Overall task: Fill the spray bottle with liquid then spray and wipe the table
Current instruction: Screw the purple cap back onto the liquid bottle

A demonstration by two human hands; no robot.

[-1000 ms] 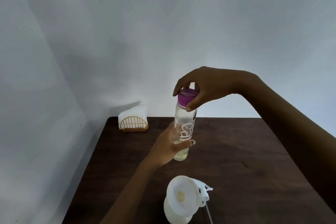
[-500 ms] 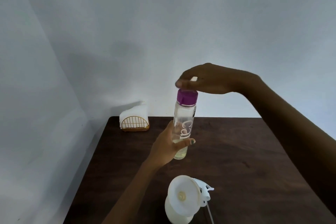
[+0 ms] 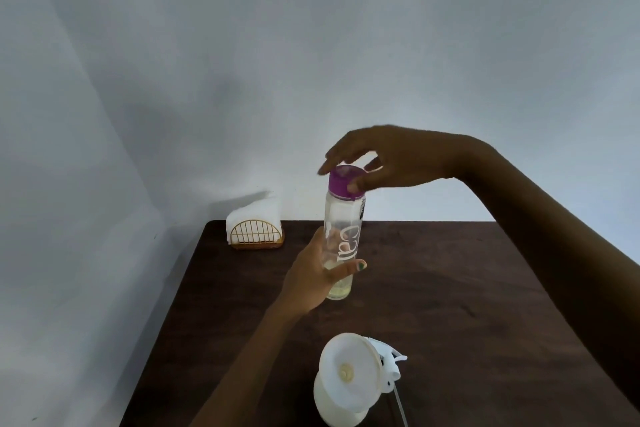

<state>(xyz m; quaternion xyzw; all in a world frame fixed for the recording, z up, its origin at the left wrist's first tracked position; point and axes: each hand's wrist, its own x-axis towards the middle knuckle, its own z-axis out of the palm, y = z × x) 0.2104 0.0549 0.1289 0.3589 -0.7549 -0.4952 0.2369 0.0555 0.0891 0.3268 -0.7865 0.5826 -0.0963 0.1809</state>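
Note:
A clear bottle (image 3: pixel 343 229) with white lettering and a little pale yellow liquid at its bottom is held upright above the dark wooden table (image 3: pixel 450 288). My left hand (image 3: pixel 313 282) grips its lower half. My right hand (image 3: pixel 398 156) sits over the purple cap (image 3: pixel 341 180), thumb against the cap's side and fingers spread over its top. Near the table's front edge stands the white spray bottle (image 3: pixel 332 407) with a white funnel (image 3: pixel 349 371) in its neck. The white trigger head (image 3: pixel 389 364) lies beside it on the right, its thin tube pointing toward me.
A gold wire holder with white napkins (image 3: pixel 254 229) stands at the table's far left corner, against the grey wall. The table's left edge runs close to the side wall.
My right hand lifted off the purple cap, then came back onto it with the fingers more spread. The bottle and my left hand stayed almost still.

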